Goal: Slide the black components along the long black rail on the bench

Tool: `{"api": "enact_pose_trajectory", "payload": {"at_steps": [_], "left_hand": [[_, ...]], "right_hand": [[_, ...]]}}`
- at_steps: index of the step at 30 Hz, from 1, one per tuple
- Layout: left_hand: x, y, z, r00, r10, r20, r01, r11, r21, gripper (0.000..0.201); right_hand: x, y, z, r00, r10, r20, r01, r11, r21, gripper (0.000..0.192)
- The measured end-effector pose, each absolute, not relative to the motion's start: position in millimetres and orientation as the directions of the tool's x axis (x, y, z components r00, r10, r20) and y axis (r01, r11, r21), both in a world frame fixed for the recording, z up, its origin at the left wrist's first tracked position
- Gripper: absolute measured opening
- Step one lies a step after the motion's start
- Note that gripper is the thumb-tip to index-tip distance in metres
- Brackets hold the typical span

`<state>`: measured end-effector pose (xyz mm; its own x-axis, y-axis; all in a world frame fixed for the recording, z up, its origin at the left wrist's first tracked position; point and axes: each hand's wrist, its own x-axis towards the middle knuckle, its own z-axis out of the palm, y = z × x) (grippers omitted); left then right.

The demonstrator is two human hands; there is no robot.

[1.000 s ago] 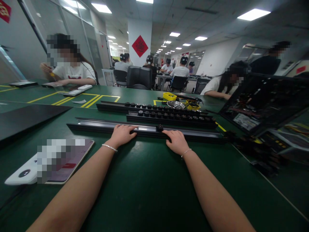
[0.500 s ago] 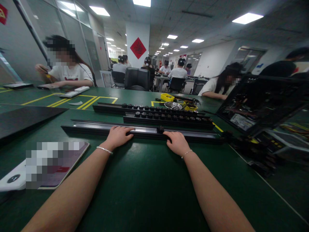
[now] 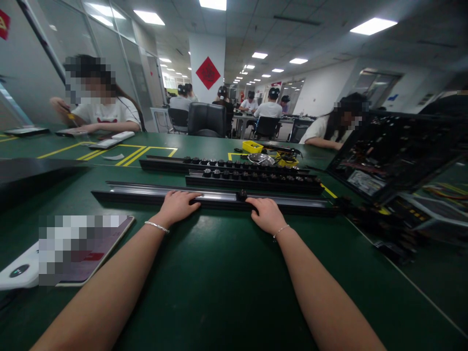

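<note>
A long black rail (image 3: 126,196) with a shiny inner channel lies across the green table in front of me. My left hand (image 3: 178,206) grips its near wall left of the middle, fingers over the edge and thumb on the front side. Farther right, my right hand (image 3: 267,213) holds the same wall with bent fingers. Its fingertips are beside a small black roller-like piece (image 3: 242,195) sitting in the channel; whether they touch it I cannot tell. Behind lie two more black rails, a shorter one (image 3: 252,181) and a longer one (image 3: 161,164), each carrying a row of similar small pieces.
A phone (image 3: 109,243) lies at left beside a white device (image 3: 18,273). A dark panel (image 3: 36,178) is behind them. Yellow trays (image 3: 252,146) stand at the back. An open black computer case (image 3: 395,156) and dark parts crowd the right. Co-workers sit across the table.
Both my hands keep their hold on the rail, with the small piece at the same spot. The dark panel at left has shifted left. The view has moved slightly.
</note>
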<state>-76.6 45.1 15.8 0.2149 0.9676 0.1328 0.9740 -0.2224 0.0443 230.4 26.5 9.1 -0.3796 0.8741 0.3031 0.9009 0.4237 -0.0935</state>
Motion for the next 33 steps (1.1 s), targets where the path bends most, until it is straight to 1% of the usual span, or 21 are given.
{"api": "enact_pose_trajectory", "payload": {"at_steps": [4, 17, 26, 33], "left_hand": [[-76, 44, 17, 0.213, 0.968, 0.131, 0.974, -0.221, 0.05, 0.049], [-77, 46, 14, 0.22, 0.964, 0.148, 0.972, -0.229, 0.049, 0.048], [-77, 44, 16, 0.216, 0.966, 0.142, 0.973, -0.225, 0.052, 0.049], [-78, 44, 15, 0.221, 0.963, 0.151, 0.971, -0.232, 0.056, 0.049]], "right_hand": [[231, 27, 9, -0.389, 0.873, 0.295, 0.898, 0.431, -0.09, 0.044], [239, 26, 7, -0.345, 0.887, 0.307, 0.916, 0.389, -0.097, 0.042], [242, 27, 8, -0.351, 0.892, 0.287, 0.907, 0.399, -0.132, 0.044], [245, 27, 11, -0.349, 0.896, 0.277, 0.914, 0.39, -0.111, 0.042]]}}
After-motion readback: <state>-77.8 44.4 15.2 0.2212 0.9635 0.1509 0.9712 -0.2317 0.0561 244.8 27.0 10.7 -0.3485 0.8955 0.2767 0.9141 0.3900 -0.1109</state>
